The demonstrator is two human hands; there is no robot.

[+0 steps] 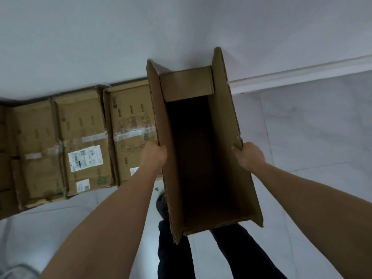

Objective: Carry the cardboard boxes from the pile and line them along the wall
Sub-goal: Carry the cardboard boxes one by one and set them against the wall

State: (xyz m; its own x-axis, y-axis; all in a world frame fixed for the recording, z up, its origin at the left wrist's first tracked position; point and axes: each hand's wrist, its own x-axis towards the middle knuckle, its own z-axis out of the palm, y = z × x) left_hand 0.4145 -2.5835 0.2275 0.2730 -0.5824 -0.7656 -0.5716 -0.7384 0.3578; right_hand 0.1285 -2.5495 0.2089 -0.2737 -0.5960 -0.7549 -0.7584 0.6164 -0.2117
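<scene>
gripping an open box (203, 158) by its side flaps, left hand (155, 156) and right hand (249, 158) keep its long axis toward the wall (181, 27), right of the row (80, 141).

A plain indoor room, most likely a home or a storeroom.
A white painted wall (181, 27) meets pale, glossy, marble-look floor tiles (312, 127) at a white skirting board (302, 75). Taped cardboard boxes (84, 146) with printed shipping labels lie side by side on the floor, against the foot of that wall.
</scene>
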